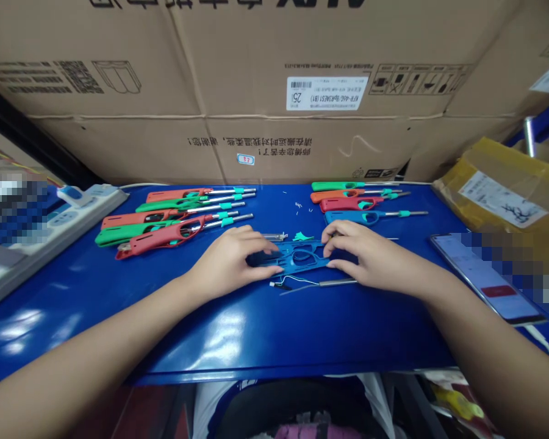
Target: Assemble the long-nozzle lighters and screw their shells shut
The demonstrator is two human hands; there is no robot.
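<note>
On the far carton, all the print faces me upside down. Big dark letters, cut off at the top, look like AUX, with Chinese characters beside them. Right of centre I make out KFR-46G/BpR3AES1 (B1) on a white label, with 25 near its barcode. Lower down, two Chinese lines read 师傅您辛苦了!请在搬运时对我温柔些,谢谢您! I can't be sure of the red characters on the small sticker below. Handling signs stand far right, a QR code far left. The right-hand parcel's label I can't read.
</note>
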